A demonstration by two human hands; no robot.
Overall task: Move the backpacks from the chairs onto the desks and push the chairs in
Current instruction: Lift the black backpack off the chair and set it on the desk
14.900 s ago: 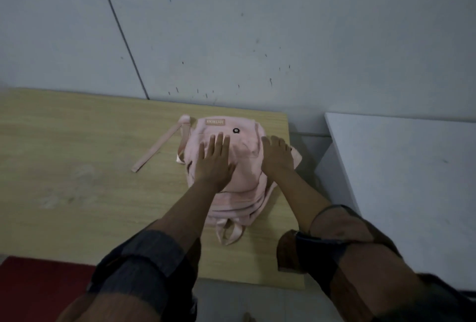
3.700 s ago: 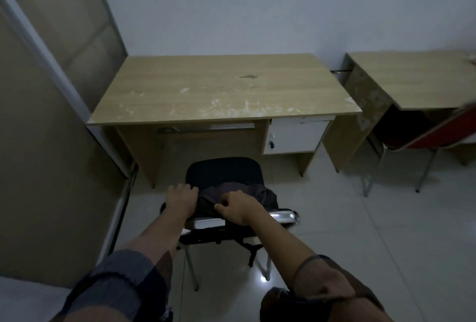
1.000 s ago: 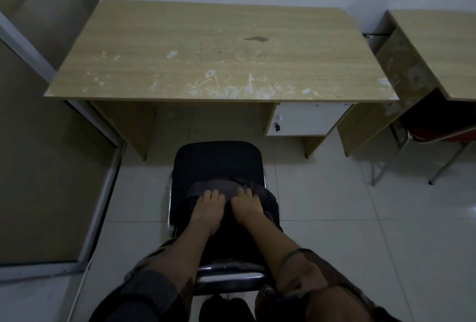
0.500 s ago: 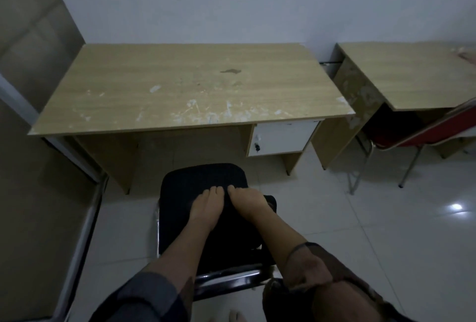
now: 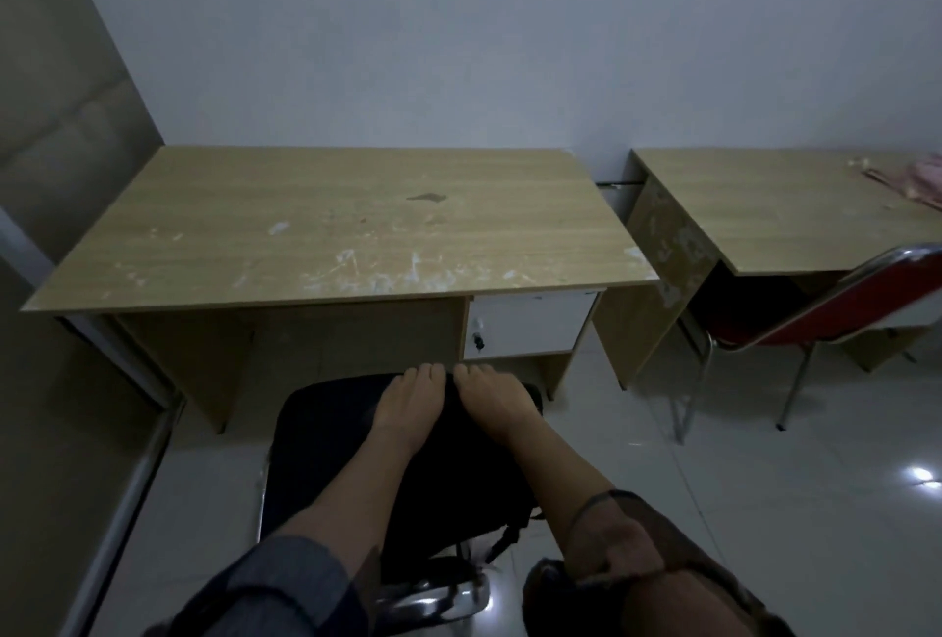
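Note:
A dark backpack [image 5: 459, 473] is in front of me over the black chair [image 5: 316, 437], lifted off the seat. My left hand [image 5: 408, 404] and my right hand [image 5: 492, 399] grip its top edge side by side, fingers curled over it. A strap [image 5: 509, 534] dangles below it on the right. The wooden desk [image 5: 326, 223] with a scuffed top stands just beyond the chair. A pink backpack [image 5: 925, 180] lies on the second desk [image 5: 785, 208] at the far right edge.
A red chair [image 5: 826, 315] with chrome legs is tucked partly under the second desk. A white drawer [image 5: 530, 325] with a key hangs under the near desk. A door frame [image 5: 30, 249] runs along the left. Pale tiled floor [image 5: 764, 483] lies to the right.
My hands have raised the dark backpack higher off the chair seat and toward the desk. The view has tilted up, showing more wall.

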